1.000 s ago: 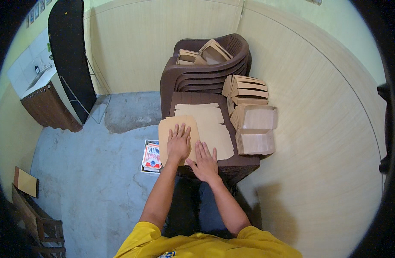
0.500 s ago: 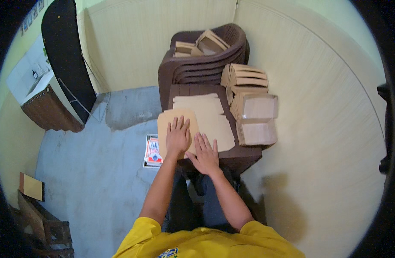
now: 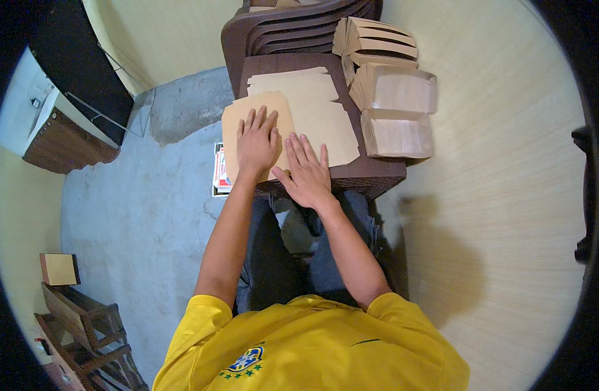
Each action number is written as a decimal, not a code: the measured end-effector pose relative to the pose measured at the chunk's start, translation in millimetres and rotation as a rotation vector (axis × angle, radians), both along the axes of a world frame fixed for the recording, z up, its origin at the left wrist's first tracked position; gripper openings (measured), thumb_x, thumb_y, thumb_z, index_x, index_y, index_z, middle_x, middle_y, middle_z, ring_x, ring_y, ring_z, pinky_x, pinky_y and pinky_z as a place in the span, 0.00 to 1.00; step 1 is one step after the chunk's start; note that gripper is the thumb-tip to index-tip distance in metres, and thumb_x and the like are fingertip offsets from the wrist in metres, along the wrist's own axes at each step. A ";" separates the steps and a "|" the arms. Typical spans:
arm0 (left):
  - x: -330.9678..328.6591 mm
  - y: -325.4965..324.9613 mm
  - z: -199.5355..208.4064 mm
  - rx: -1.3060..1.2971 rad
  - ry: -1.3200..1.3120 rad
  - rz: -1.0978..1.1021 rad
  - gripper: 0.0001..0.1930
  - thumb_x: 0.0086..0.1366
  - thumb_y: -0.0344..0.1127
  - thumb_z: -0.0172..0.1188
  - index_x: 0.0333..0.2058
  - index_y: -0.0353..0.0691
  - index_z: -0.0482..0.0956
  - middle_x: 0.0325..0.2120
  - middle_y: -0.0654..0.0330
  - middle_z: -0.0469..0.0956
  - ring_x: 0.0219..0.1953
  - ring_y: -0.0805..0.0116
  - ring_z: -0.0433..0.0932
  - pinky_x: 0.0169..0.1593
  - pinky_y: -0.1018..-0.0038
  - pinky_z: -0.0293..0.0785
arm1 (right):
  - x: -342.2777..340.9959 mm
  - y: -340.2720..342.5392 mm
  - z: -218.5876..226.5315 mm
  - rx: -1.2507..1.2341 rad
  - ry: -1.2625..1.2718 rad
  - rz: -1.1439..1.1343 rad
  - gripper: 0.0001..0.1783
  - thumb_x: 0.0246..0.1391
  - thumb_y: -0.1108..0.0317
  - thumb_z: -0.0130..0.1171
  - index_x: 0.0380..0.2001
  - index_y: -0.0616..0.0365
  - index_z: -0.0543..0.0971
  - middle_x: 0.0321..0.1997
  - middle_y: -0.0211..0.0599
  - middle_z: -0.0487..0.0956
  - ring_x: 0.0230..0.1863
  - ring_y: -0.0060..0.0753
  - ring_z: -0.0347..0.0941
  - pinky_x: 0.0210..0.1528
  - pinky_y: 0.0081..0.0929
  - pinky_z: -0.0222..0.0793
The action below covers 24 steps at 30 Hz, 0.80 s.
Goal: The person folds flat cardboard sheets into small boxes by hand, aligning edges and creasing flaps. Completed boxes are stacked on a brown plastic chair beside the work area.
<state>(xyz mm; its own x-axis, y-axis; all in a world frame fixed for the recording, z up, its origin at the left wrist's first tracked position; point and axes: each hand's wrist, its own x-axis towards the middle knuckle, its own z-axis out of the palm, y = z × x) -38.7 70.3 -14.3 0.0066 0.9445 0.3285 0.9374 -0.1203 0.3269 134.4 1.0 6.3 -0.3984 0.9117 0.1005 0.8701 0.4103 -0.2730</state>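
My left hand (image 3: 257, 146) lies flat, fingers stretched, on a tan cardboard piece (image 3: 239, 124) with rounded corners. To its right, my right hand (image 3: 306, 174) is also spread flat; its fingers rest on cardboard near the seam between that piece and a larger flat cardboard blank (image 3: 322, 120). The blank has slits along its edges, and the smaller piece seems to overlap its left side. Whether the two are joined I cannot tell. Both lie on a dark brown surface (image 3: 273, 65) in front of my knees.
Stacked brown plastic chairs (image 3: 293, 29) stand behind the surface. At the right, by the wall, are nested cardboard trays (image 3: 400, 85) and another tray stack (image 3: 381, 49). A container of printed cards or packets (image 3: 221, 171) sits at the left edge. Wooden furniture (image 3: 84, 319) stands lower left.
The view has tilted down, so the surface and trays appear higher and more of my shirt shows. Both hands stay flat on the cardboard, with little visible movement over it.
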 end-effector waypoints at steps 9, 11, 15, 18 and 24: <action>-1.9 -1.6 2.0 -0.009 -0.013 -0.008 0.27 0.78 0.45 0.50 0.73 0.54 0.74 0.78 0.57 0.65 0.81 0.51 0.57 0.82 0.46 0.47 | 6.3 16.4 6.1 0.051 0.141 0.021 0.43 0.74 0.31 0.43 0.72 0.54 0.74 0.80 0.39 0.69 0.79 0.45 0.62 0.77 0.60 0.48; -1.1 -2.9 3.2 0.005 -0.021 -0.003 0.27 0.78 0.46 0.50 0.73 0.54 0.74 0.78 0.57 0.65 0.81 0.51 0.57 0.82 0.46 0.47 | 10.7 25.2 8.5 0.061 0.189 0.038 0.39 0.74 0.32 0.45 0.68 0.53 0.77 0.76 0.38 0.73 0.73 0.44 0.67 0.72 0.57 0.53; 0.7 -4.0 4.5 -0.006 0.001 -0.002 0.27 0.78 0.45 0.50 0.73 0.54 0.74 0.77 0.57 0.65 0.81 0.51 0.57 0.82 0.47 0.47 | 12.4 28.7 8.8 0.073 0.231 0.021 0.35 0.73 0.35 0.49 0.65 0.52 0.79 0.71 0.36 0.77 0.66 0.42 0.70 0.67 0.56 0.56; 1.0 -3.5 4.1 -0.001 -0.002 0.001 0.27 0.78 0.45 0.49 0.73 0.54 0.74 0.78 0.57 0.65 0.81 0.51 0.57 0.82 0.47 0.47 | 11.0 22.5 6.7 0.170 0.150 0.029 0.32 0.75 0.38 0.48 0.64 0.50 0.79 0.72 0.35 0.75 0.69 0.42 0.68 0.70 0.53 0.53; -1.0 -3.1 4.7 -0.001 -0.032 -0.008 0.27 0.78 0.45 0.50 0.73 0.54 0.74 0.77 0.56 0.65 0.81 0.51 0.57 0.82 0.47 0.47 | 8.4 21.0 6.0 0.271 0.207 0.034 0.33 0.71 0.37 0.54 0.62 0.54 0.80 0.69 0.37 0.77 0.68 0.45 0.68 0.68 0.53 0.55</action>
<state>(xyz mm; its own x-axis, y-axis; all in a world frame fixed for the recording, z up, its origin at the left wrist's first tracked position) -39.7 67.2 -9.6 0.0032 0.9447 0.3279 0.9253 -0.1271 0.3572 142.9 22.0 12.3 -0.3742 0.8273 0.4190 0.7923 0.5200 -0.3191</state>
